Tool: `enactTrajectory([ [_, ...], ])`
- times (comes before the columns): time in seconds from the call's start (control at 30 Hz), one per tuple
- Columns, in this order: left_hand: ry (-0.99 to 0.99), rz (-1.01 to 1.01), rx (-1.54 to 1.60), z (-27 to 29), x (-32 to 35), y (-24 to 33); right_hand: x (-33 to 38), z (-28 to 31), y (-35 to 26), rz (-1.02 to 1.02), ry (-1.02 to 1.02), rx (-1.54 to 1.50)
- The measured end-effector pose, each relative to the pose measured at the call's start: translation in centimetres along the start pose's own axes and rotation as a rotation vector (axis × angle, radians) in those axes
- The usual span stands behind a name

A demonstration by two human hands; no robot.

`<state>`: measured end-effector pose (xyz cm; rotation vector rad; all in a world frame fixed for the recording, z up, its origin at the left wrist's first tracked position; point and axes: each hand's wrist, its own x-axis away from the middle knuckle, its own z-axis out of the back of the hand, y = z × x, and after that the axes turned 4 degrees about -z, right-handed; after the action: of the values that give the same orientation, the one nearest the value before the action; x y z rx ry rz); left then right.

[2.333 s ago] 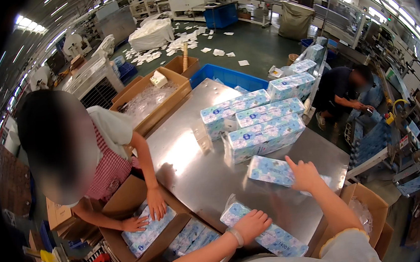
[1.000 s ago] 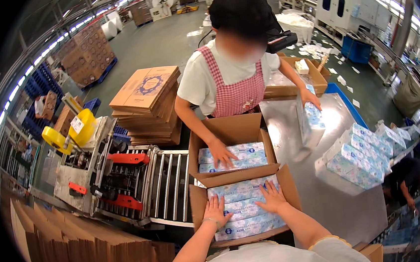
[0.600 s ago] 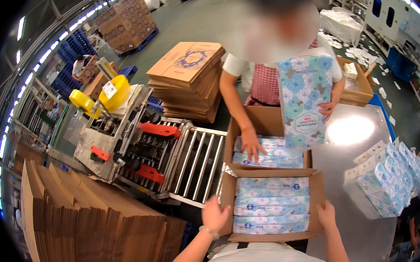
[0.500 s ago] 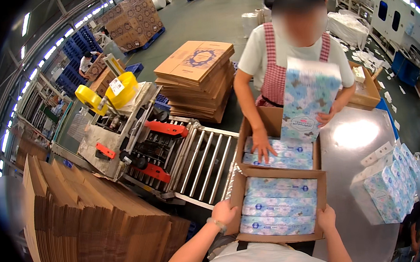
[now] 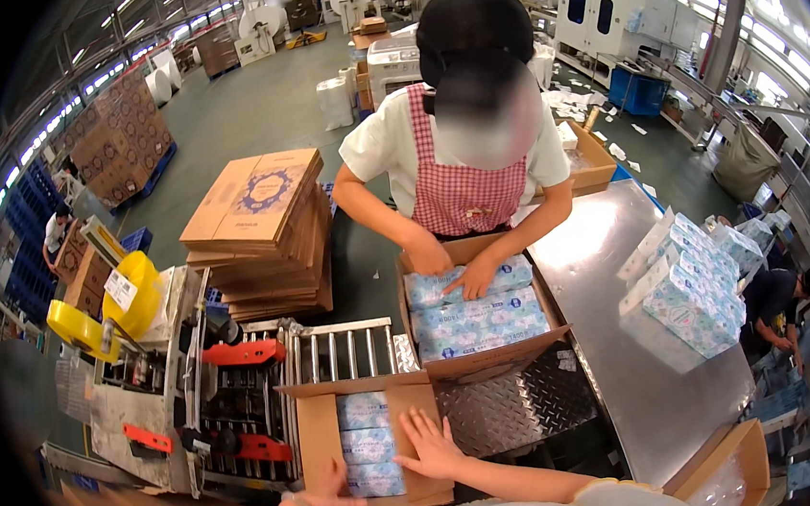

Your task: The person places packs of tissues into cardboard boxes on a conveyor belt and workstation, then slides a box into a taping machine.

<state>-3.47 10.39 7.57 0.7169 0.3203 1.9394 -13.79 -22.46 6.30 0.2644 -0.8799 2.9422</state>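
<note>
On the roller conveyor's near end sits my cardboard box (image 5: pixel 320 424), its side flaps folded partly inward over blue floral tissue packs (image 5: pixel 368 444). My right hand (image 5: pixel 431 445) lies flat with spread fingers on the right flap. At the near left corner, my left hand (image 5: pixel 328 493) rests on the left and near flaps, thumb and fingers apart. Beyond and to the right stands a second open carton (image 5: pixel 492 365) with more tissue packs (image 5: pixel 476 319). A co-worker's two hands (image 5: pixel 469 271) press on the packs in it.
A taping machine (image 5: pixel 146 372) with yellow tape rolls adjoins the roller conveyor (image 5: pixel 351 349) on the left. Flat cartons (image 5: pixel 258 227) are stacked behind it. A steel table (image 5: pixel 614 331) on the right bears wrapped tissue bundles (image 5: pixel 687 286). Another open carton (image 5: pixel 733 475) stands near right.
My box has moved left onto the rollers, and its side flaps have been folded inward. My right hand went from its side to the flap. The co-worker's raised tissue pack is now inside the carton.
</note>
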Motion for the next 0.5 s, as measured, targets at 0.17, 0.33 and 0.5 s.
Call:
enactTrajectory([
  [0.17,-0.178,0.147,0.178,6.7,-3.2,1.9,-4.5,0.2,1.1,0.044,-0.404,0.187],
  [0.33,0.365,0.312,-0.421,5.9,-7.6,2.0,-4.6,-0.1,2.8,0.052,-0.131,0.099],
  [0.5,0.633,0.331,-0.315,12.3,-12.2,4.7,-1.8,-2.6,4.2,-0.117,0.25,-0.096],
])
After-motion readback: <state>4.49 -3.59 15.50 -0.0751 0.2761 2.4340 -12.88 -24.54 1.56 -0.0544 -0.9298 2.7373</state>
